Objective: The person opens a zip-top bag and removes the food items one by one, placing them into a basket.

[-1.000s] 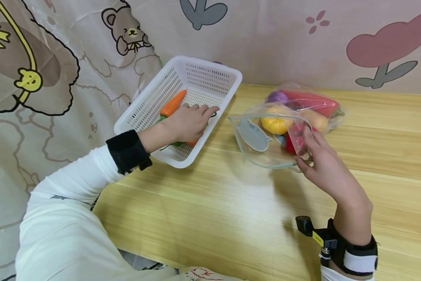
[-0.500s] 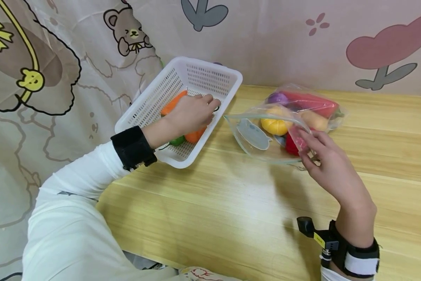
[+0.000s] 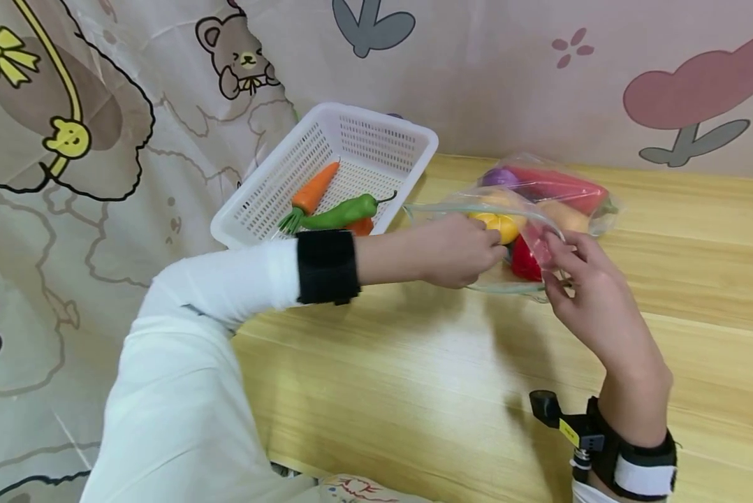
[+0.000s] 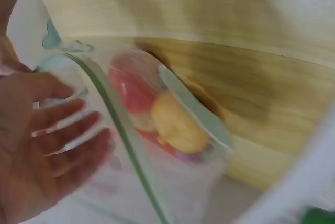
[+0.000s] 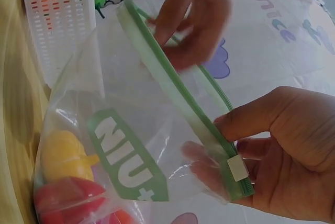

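While the right hand (image 3: 593, 293) pinches the zip (image 5: 178, 89) beside its slider (image 5: 237, 167), the left hand (image 3: 458, 251) is at the bag's (image 5: 128, 158) mouth, fingers loose and apart; no thing shows in that grip. How far the fingertips dip past the zip I cannot tell.

Deeper in the bag, on the table (image 3: 401, 377), lie the pumpkin (image 3: 501, 227), a red piece (image 3: 527, 260), a long red pepper (image 3: 559, 188) and a purple one (image 3: 501, 177). In the basket (image 3: 383, 120) to the left are the carrot (image 3: 316, 187) and the green pepper (image 3: 345, 212).

With the left grip bare, the step in hand looks like reaching in for another vegetable. The next move likely calls for the right grip to keep the mouth parted as the left slips between the strips and closes on a piece, perhaps the pumpkin, without snagging the limp plastic.
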`<action>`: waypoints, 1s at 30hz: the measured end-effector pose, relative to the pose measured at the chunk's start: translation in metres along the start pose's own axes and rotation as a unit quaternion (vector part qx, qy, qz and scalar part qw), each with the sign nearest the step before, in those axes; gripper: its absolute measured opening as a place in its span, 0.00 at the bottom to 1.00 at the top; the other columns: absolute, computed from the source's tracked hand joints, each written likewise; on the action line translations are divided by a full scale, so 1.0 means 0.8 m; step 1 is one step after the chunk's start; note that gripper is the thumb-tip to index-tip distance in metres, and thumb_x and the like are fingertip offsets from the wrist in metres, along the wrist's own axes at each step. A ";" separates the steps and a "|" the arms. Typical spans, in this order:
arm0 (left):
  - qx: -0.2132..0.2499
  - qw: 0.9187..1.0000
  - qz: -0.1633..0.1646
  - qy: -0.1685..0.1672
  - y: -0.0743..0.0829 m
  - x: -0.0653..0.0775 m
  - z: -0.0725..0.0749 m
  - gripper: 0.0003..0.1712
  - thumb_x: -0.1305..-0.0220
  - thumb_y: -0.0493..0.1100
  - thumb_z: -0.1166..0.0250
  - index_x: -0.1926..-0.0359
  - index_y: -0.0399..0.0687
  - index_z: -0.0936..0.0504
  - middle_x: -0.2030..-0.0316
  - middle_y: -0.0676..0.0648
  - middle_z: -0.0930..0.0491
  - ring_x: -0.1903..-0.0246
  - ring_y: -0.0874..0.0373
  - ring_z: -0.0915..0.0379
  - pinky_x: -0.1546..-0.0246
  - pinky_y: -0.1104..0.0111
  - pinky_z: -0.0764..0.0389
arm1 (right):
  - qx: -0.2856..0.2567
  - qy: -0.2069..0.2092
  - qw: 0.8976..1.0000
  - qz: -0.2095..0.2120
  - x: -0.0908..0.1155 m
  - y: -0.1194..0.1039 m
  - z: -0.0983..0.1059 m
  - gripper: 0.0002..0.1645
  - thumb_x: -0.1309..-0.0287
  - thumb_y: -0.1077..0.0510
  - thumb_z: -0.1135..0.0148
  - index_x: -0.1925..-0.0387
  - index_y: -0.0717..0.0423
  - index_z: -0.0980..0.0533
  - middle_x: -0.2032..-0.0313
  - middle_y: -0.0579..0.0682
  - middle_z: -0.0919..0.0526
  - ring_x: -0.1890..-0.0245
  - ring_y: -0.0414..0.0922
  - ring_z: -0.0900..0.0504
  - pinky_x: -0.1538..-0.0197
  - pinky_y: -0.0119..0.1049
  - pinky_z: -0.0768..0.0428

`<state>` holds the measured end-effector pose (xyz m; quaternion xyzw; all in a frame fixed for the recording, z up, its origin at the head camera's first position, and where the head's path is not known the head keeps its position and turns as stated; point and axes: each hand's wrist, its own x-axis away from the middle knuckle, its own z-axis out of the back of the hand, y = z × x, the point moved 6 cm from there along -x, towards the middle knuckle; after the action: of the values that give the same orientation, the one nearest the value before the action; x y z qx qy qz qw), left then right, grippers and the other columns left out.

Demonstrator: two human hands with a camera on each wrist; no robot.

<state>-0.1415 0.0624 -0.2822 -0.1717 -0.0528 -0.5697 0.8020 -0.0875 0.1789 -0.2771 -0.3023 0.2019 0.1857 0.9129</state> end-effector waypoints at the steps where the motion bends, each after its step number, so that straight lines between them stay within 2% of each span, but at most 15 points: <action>1: -0.006 1.000 -0.007 -0.026 0.004 -0.012 -0.003 0.20 0.36 0.42 0.54 0.44 0.46 0.30 0.48 0.46 0.25 0.53 0.52 0.26 0.59 0.64 0.20 | -0.001 -0.001 1.000 -0.002 0.000 -0.001 0.000 0.30 0.62 0.81 0.38 0.50 0.74 0.26 0.55 0.65 0.26 0.69 0.51 0.24 0.58 0.03 0.43; 4: -0.027 0.996 -0.018 -0.085 0.013 -0.045 -0.013 0.26 0.37 0.44 0.53 0.37 0.48 0.36 0.38 0.45 0.33 0.44 0.51 0.32 0.54 0.63 0.21 | -0.005 -0.002 1.000 -0.004 -0.001 -0.003 -0.001 0.32 0.62 0.82 0.40 0.47 0.74 0.28 0.52 0.67 0.28 0.67 0.54 0.24 0.58 0.05 0.44; 6: -0.052 0.992 -0.029 -0.112 0.019 -0.063 -0.021 0.29 0.35 0.45 0.55 0.32 0.49 0.42 0.34 0.45 0.39 0.40 0.51 0.37 0.51 0.63 0.23 | -0.002 0.000 1.000 -0.007 -0.001 -0.003 -0.001 0.35 0.62 0.82 0.39 0.45 0.72 0.30 0.51 0.67 0.28 0.67 0.55 0.25 0.59 0.07 0.43; 9: -0.091 0.982 -0.046 -0.160 0.025 -0.084 -0.032 0.32 0.32 0.48 0.59 0.28 0.50 0.52 0.30 0.45 0.48 0.35 0.50 0.44 0.45 0.61 0.26 | -0.001 0.006 1.000 -0.008 0.000 -0.003 -0.001 0.37 0.62 0.82 0.38 0.44 0.71 0.30 0.50 0.67 0.28 0.66 0.55 0.26 0.61 0.13 0.41; 11: -0.113 0.973 -0.059 -0.192 0.025 -0.096 -0.038 0.34 0.31 0.48 0.60 0.27 0.49 0.57 0.29 0.44 0.52 0.32 0.48 0.51 0.39 0.58 0.31 | 0.000 0.011 1.000 -0.009 0.000 -0.002 0.000 0.37 0.63 0.82 0.38 0.43 0.71 0.30 0.50 0.67 0.28 0.67 0.55 0.26 0.62 0.14 0.40; 14: -0.115 0.964 -0.050 -0.235 0.020 -0.111 -0.041 0.35 0.31 0.50 0.60 0.27 0.52 0.58 0.27 0.47 0.59 0.28 0.49 0.60 0.33 0.56 0.39 | 0.003 0.019 1.000 -0.005 0.001 -0.004 0.003 0.37 0.63 0.82 0.38 0.44 0.71 0.29 0.50 0.66 0.28 0.67 0.53 0.26 0.62 0.14 0.40; 16: -0.099 0.961 -0.032 -0.256 0.015 -0.120 -0.043 0.33 0.32 0.51 0.59 0.27 0.55 0.54 0.26 0.49 0.60 0.28 0.50 0.62 0.32 0.57 0.42 | 0.001 0.024 1.000 -0.002 0.001 -0.005 0.005 0.36 0.63 0.83 0.38 0.45 0.71 0.29 0.50 0.66 0.28 0.66 0.52 0.26 0.61 0.12 0.40; 18: -0.083 0.959 -0.014 -0.270 0.011 -0.128 -0.045 0.31 0.32 0.52 0.59 0.29 0.58 0.49 0.27 0.50 0.58 0.31 0.52 0.57 0.35 0.63 0.37 | -0.002 0.027 1.000 0.002 0.001 -0.007 0.005 0.36 0.63 0.83 0.39 0.45 0.71 0.28 0.51 0.66 0.28 0.65 0.52 0.25 0.59 0.11 0.41; 20: -0.079 0.958 -0.009 -0.276 0.010 -0.135 -0.048 0.29 0.32 0.52 0.60 0.31 0.58 0.43 0.29 0.49 0.52 0.36 0.54 0.49 0.42 0.68 0.33 | -0.006 0.027 1.000 0.005 0.001 -0.008 0.005 0.35 0.63 0.83 0.40 0.45 0.71 0.29 0.50 0.67 0.28 0.65 0.53 0.24 0.58 0.09 0.41; 22: -0.066 0.959 0.005 -0.274 0.009 -0.141 -0.049 0.27 0.32 0.52 0.57 0.33 0.59 0.40 0.31 0.49 0.47 0.42 0.56 0.46 0.46 0.71 0.36 | -0.007 0.027 1.000 0.008 0.001 -0.008 0.006 0.35 0.62 0.83 0.40 0.45 0.72 0.29 0.50 0.67 0.28 0.64 0.53 0.23 0.58 0.08 0.41; 25: -0.058 0.963 0.019 -0.262 0.008 -0.149 -0.050 0.26 0.32 0.51 0.56 0.34 0.58 0.38 0.33 0.50 0.43 0.42 0.58 0.46 0.41 0.71 0.41 | -0.004 0.028 1.000 0.013 0.001 -0.009 0.007 0.35 0.62 0.84 0.41 0.45 0.73 0.29 0.51 0.68 0.28 0.63 0.52 0.23 0.57 0.07 0.41; 27: -0.056 0.964 0.024 -0.259 0.008 -0.153 -0.051 0.27 0.32 0.50 0.57 0.33 0.58 0.39 0.31 0.53 0.45 0.38 0.59 0.50 0.34 0.70 0.50 | -0.001 0.030 0.999 0.016 0.001 -0.009 0.007 0.34 0.62 0.84 0.41 0.46 0.73 0.29 0.51 0.68 0.28 0.63 0.51 0.23 0.58 0.08 0.41; 29: -0.052 0.966 0.027 -0.252 0.008 -0.156 -0.051 0.28 0.31 0.50 0.60 0.31 0.56 0.42 0.29 0.55 0.48 0.35 0.61 0.54 0.32 0.71 0.55 | -0.003 0.032 0.999 0.018 0.001 -0.010 0.008 0.34 0.62 0.84 0.41 0.46 0.73 0.29 0.51 0.68 0.28 0.64 0.52 0.23 0.58 0.08 0.40; 30: -0.033 0.968 0.037 -0.245 0.007 -0.156 -0.052 0.28 0.30 0.50 0.61 0.31 0.57 0.44 0.29 0.56 0.48 0.35 0.62 0.54 0.32 0.73 0.54 | -0.002 0.033 0.999 0.018 0.001 -0.011 0.008 0.34 0.62 0.83 0.40 0.46 0.73 0.29 0.50 0.68 0.28 0.64 0.52 0.23 0.58 0.09 0.40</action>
<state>-0.1843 0.1622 -0.3571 -0.3343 -0.2223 -0.4813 0.7792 -0.0814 0.1766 -0.2685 -0.3064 0.2368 0.1928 0.9016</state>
